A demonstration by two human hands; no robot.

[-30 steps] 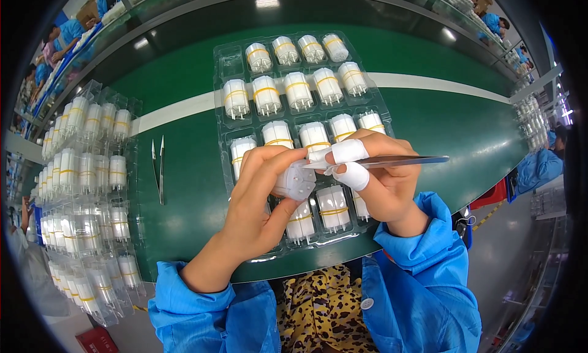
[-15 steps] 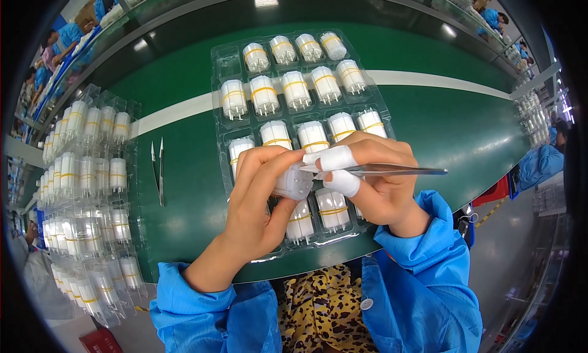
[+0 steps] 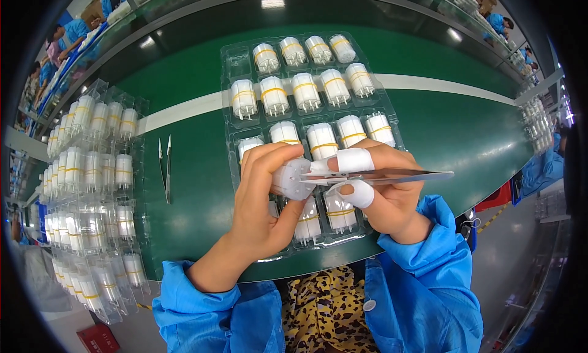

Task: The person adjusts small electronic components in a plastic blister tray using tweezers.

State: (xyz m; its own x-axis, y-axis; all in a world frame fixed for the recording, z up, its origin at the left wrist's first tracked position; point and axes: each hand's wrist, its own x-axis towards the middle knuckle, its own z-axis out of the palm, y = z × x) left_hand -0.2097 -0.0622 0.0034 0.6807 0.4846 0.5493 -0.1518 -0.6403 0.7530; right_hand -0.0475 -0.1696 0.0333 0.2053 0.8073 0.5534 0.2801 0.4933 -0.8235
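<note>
Above the near part of a clear plastic tray (image 3: 236,146), my left hand (image 3: 260,197) is closed round a white cylindrical part (image 3: 293,180), its grey-white end face turned to the right. My right hand (image 3: 386,187) has white tape on thumb and forefinger and pinches metal tweezers (image 3: 422,176). The tweezers' tips meet the end face of the cylinder. Whether they grip anything small there, I cannot tell. In the tray stand rows of white cylinders (image 3: 306,91) with yellow bands, several with metal pins at the near end. My hands hide some of the nearer ones.
A second pair of tweezers (image 3: 165,172) lies on the green table (image 3: 190,230), left of the tray. Stacked clear trays (image 3: 98,194) of white cylinders stand along the left edge. A white stripe (image 3: 177,112) crosses the table. People in blue work at the far left and right.
The tweezers' tips have come against the cylinder's end face, and the tweezers have turned slightly. Tray and table appear shifted a little right and down in the view. Both hands keep their holds.
</note>
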